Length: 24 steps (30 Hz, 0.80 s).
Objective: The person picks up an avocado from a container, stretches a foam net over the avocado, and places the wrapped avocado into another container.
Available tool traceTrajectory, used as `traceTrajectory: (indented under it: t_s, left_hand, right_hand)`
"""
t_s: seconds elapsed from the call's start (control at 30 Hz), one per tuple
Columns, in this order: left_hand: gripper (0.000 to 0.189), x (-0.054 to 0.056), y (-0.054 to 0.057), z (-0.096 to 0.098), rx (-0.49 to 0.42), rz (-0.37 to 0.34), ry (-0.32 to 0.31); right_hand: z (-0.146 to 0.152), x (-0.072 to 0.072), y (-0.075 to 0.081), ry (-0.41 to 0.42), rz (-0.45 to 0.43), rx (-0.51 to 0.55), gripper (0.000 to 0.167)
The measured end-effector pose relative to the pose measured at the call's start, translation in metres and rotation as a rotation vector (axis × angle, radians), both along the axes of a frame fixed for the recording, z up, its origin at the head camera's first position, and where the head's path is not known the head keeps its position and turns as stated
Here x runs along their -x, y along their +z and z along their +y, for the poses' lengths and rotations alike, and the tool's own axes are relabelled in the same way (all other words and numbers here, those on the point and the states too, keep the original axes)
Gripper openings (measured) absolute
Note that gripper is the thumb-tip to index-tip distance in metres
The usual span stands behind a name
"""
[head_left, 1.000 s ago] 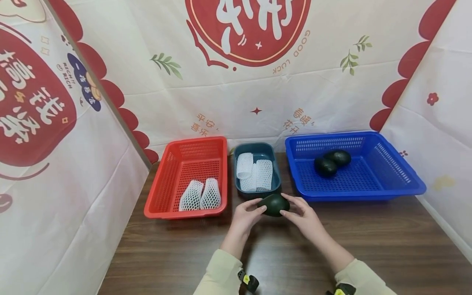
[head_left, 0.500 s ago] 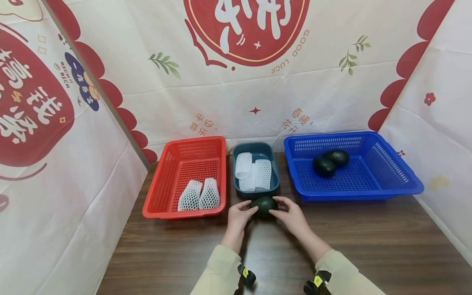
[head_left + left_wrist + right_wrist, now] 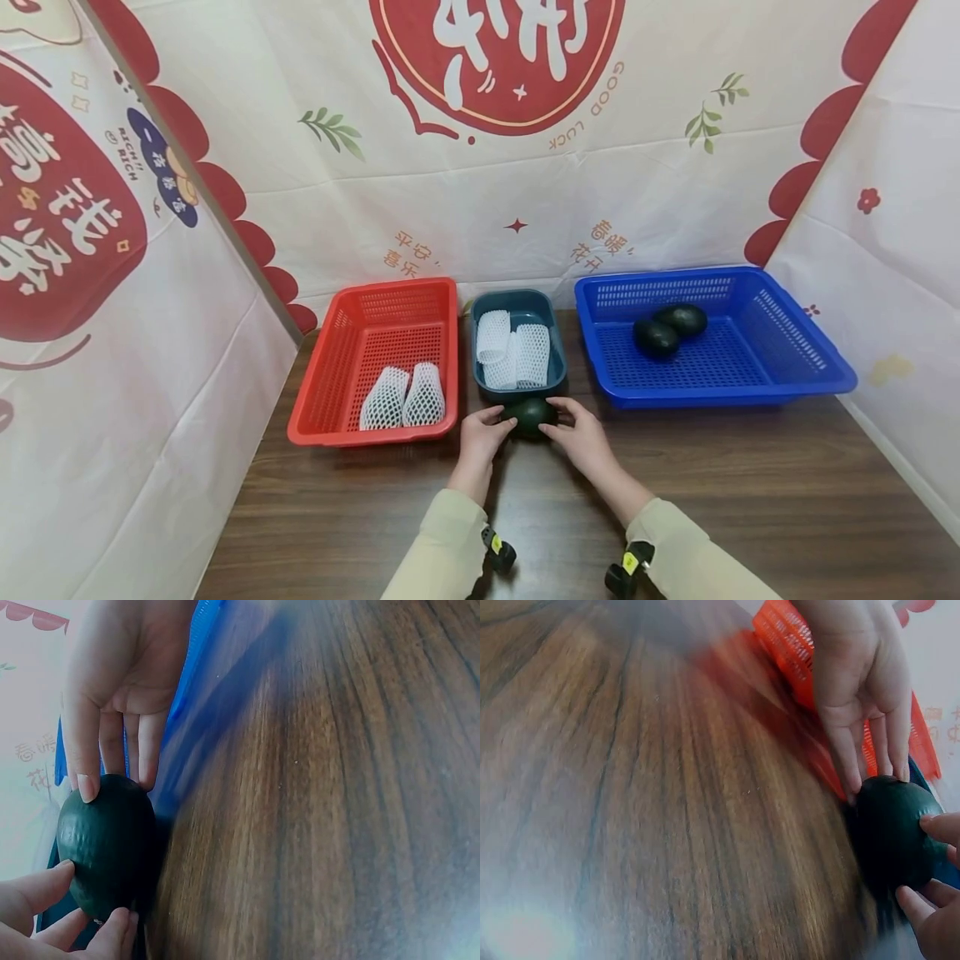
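Note:
A dark green avocado (image 3: pixel 529 417) lies sideways between the two hands, just in front of the teal bin (image 3: pixel 555 379). The left hand (image 3: pixel 480 437) pinches its left end with thumb and fingers. At its other end the right hand (image 3: pixel 581 437) holds it in the same way. Both wrist views show fingertips on the avocado (image 3: pixel 109 840) from either end. Inside the teal bin are several white foam net sleeves (image 3: pixel 533 354). Two more avocados (image 3: pixel 657 337) sit together in the blue basket (image 3: pixel 720 392) on the right.
On the left stands a red basket (image 3: pixel 296 429) with two sleeve-covered fruits (image 3: pixel 424 396) near its front. All the containers stand on a brown wooden table (image 3: pixel 375 517), against a printed cloth backdrop (image 3: pixel 465 200). Another cloth wall rises on each side.
Both hands have moved left with the avocado, and it has come down slightly toward the table in front of the teal bin. The baskets' contents look the same.

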<state>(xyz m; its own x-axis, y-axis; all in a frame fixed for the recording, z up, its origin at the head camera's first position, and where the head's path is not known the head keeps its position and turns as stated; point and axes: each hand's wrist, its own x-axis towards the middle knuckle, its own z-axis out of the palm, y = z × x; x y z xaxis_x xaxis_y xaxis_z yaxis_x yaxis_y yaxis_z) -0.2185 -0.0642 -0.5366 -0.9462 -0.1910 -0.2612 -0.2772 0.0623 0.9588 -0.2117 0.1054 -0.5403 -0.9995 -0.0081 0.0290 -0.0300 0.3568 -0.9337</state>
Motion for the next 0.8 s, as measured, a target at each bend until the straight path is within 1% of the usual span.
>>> traceTrajectory:
  t_s: [0.23,0.37,0.43,0.53,0.63,0.73,0.8]
  left_hand:
    - [0.033,0.003,0.002,0.000,0.001,0.007,0.012]
    - [0.033,0.003,0.004,0.000,-0.009,0.039,0.020]
    - [0.033,0.002,0.004,0.000,0.008,0.064,0.015]
    - [0.033,0.001,0.005,0.000,0.060,0.098,0.005]
    - [0.032,-0.002,0.008,0.000,0.121,0.139,-0.014]
    - [0.031,-0.004,0.013,0.001,0.212,0.209,-0.037]
    - [0.030,-0.007,0.019,0.001,0.293,0.258,-0.049]
  right_hand:
    - [-0.001,0.004,0.000,0.023,0.010,-0.039,0.045]
    - [0.000,0.004,0.002,0.035,0.028,-0.058,0.045]
    - [0.001,0.003,0.002,0.039,0.045,-0.076,0.045]
    - [0.002,0.001,0.004,0.042,0.091,-0.141,0.046]
    - [0.002,-0.001,0.008,0.052,0.172,-0.224,0.045]
    - [0.002,-0.001,0.014,0.079,0.265,-0.287,0.042]
    - [0.002,0.001,0.021,0.111,0.328,-0.330,0.039]
